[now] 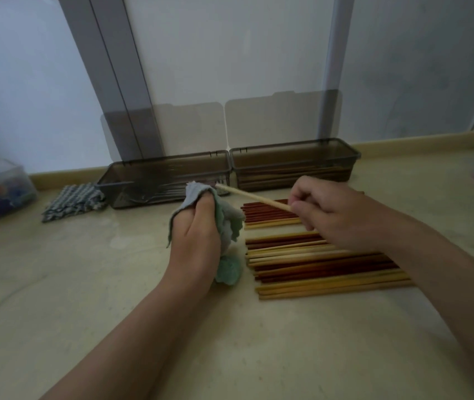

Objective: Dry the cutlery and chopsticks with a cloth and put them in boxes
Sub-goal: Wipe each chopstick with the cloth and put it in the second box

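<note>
While the right hand [333, 215] pinches one pale chopstick [253, 197] by its near end, fingers curled, the left hand [198, 235] is closed round a bunched grey-green cloth [230, 223], so the step looks to be the wiping of this single stick. The free tip points toward ten o'clock and ends just at the cloth's upper edge; whether it touches cannot be told. To do it well, I judge, the tip should go into the fold of cloth under the left thumb, the left hand should squeeze lightly, and the right should draw the stick through along its whole length with a slight twist, so that no side stays damp. From the left hand the stick lies at about one o'clock and the right hand at three o'clock, near but apart. The heap of chopsticks [316, 264] waiting on the pale surface lies at four o'clock of the left hand, partly under the right wrist. Both boxes stand at twelve o'clock with lids raised: the left box [166, 180] holds what looks like metal cutlery, the right box [293, 166] holds chopsticks — the likely home for this one.
</note>
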The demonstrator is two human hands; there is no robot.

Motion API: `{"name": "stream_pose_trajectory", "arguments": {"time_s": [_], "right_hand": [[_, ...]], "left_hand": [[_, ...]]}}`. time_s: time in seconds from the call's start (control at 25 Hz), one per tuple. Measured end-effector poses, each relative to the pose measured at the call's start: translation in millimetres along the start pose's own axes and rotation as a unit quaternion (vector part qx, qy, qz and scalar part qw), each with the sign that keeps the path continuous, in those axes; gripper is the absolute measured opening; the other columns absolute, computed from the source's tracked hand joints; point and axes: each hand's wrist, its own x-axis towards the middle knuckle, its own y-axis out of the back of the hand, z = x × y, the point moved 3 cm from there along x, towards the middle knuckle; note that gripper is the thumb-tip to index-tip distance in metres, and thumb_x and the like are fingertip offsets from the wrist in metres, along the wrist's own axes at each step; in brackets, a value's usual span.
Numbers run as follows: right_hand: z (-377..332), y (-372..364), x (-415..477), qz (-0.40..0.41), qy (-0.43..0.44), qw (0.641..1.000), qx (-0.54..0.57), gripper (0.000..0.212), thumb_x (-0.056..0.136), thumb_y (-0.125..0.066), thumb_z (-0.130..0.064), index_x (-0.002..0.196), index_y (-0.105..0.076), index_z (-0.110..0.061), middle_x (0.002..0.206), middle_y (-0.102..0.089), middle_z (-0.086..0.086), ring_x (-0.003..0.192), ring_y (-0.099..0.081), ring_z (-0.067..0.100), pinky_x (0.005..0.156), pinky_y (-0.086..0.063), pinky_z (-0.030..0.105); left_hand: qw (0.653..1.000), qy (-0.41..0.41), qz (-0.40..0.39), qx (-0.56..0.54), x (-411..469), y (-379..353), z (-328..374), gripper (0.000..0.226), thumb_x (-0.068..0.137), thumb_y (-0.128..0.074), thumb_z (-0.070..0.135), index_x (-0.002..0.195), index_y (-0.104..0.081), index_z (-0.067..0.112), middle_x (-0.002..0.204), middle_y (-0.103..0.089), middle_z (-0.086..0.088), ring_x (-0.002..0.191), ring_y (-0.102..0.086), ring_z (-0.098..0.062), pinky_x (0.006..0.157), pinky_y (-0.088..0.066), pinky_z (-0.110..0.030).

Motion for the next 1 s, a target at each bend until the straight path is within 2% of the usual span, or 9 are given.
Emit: {"name": "stream_pose_trajectory", "arguments": {"time_s": [0.12, 0.24, 0.36, 0.44, 0.6, 0.72, 0.84, 0.92, 1.0], "right_hand": [[-13, -16, -3, -0.051, 0.019, 0.998, 0.023, 0.016, 0.104, -0.047, -0.023, 0.093, -0.057, -0.029, 0.068, -0.06, -0.004, 0.054, -0.048, 0.006, 0.052, -0.042, 0.024], [-21, -27, -7, -0.063, 0.033, 0.996, 0.045, 0.015, 0.103, -0.048, -0.022, 0.092, -0.056, -0.028, 0.067, -0.058, -0.005, 0.054, -0.047, 0.006, 0.051, -0.042, 0.025], [-32, -43, -9, -0.039, 0.052, 0.994, 0.083, 0.016, 0.103, -0.048, -0.019, 0.09, -0.054, -0.024, 0.067, -0.057, -0.002, 0.055, -0.047, 0.006, 0.051, -0.042, 0.027], [-37, -50, -7, -0.002, 0.058, 0.994, 0.095, 0.015, 0.103, -0.049, -0.018, 0.089, -0.053, -0.021, 0.068, -0.057, -0.001, 0.055, -0.047, 0.005, 0.052, -0.042, 0.03], [-38, -52, -3, 0.009, 0.039, 0.99, 0.138, 0.013, 0.104, -0.049, -0.021, 0.092, -0.055, -0.02, 0.07, -0.06, 0.002, 0.05, -0.051, 0.004, 0.045, -0.04, 0.021], [-29, -42, -3, -0.053, -0.01, 0.992, 0.118, 0.019, 0.105, -0.045, -0.028, 0.095, -0.06, -0.022, 0.072, -0.067, 0.003, 0.048, -0.056, 0.008, 0.045, -0.044, 0.023], [-25, -41, -3, -0.098, 0.0, 0.992, 0.081, 0.028, 0.106, -0.044, -0.024, 0.09, -0.067, -0.02, 0.06, -0.058, -0.002, 0.049, -0.048, 0.009, 0.05, -0.042, 0.027], [-30, -46, -2, -0.073, 0.028, 0.993, 0.089, 0.029, 0.105, -0.047, -0.02, 0.084, -0.067, -0.018, 0.055, -0.052, -0.008, 0.047, -0.043, 0.004, 0.048, -0.036, 0.023], [-34, -53, -1, -0.035, 0.05, 0.993, 0.103, 0.03, 0.104, -0.048, -0.017, 0.078, -0.063, -0.016, 0.052, -0.05, -0.011, 0.047, -0.046, 0.003, 0.048, -0.034, 0.019]], "left_hand": [[1.0, -0.002, 0.031, -0.002, -2, -1, 4, 0.025, 0.098, -0.037, 0.042, 0.085, -0.053, 0.03, 0.088, -0.06, 0.004, 0.082, -0.057, -0.011, 0.07, -0.046, -0.03], [0.999, -0.032, 0.028, 0.0, -2, -1, 5, 0.034, 0.1, -0.035, 0.037, 0.079, -0.06, 0.025, 0.076, -0.063, 0.003, 0.064, -0.056, -0.006, 0.061, -0.046, -0.028], [0.998, -0.048, 0.02, 0.029, -7, -4, 6, 0.037, 0.101, -0.034, 0.031, 0.075, -0.058, 0.021, 0.063, -0.054, -0.001, 0.042, -0.048, 0.003, 0.046, -0.043, -0.018], [0.996, -0.065, -0.005, 0.061, -13, -9, 6, 0.036, 0.102, -0.034, 0.028, 0.074, -0.054, 0.018, 0.061, -0.05, 0.0, 0.044, -0.048, 0.002, 0.041, -0.038, -0.014], [0.993, -0.082, -0.02, 0.076, -12, -13, 5, 0.037, 0.101, -0.036, 0.029, 0.073, -0.055, 0.016, 0.058, -0.053, 0.003, 0.047, -0.049, 0.0, 0.05, -0.041, -0.021], [0.998, -0.038, 0.045, -0.005, 3, 0, 5, 0.041, 0.102, -0.033, 0.034, 0.078, -0.062, 0.016, 0.067, -0.067, 0.0, 0.061, -0.064, -0.004, 0.06, -0.048, -0.026], [0.992, -0.001, 0.092, -0.087, 14, 9, 5, 0.042, 0.101, -0.035, 0.034, 0.077, -0.063, 0.015, 0.075, -0.072, -0.003, 0.075, -0.07, -0.019, 0.069, -0.055, -0.035], [0.996, 0.008, 0.077, -0.055, 10, 2, 2, 0.041, 0.101, -0.036, 0.036, 0.075, -0.062, 0.018, 0.071, -0.07, -0.003, 0.069, -0.067, -0.015, 0.067, -0.053, -0.033], [1.0, -0.001, 0.011, 0.02, 1, -9, -3, 0.036, 0.1, -0.036, 0.037, 0.079, -0.059, 0.017, 0.063, -0.061, -0.002, 0.055, -0.058, -0.01, 0.055, -0.048, -0.029]]}}
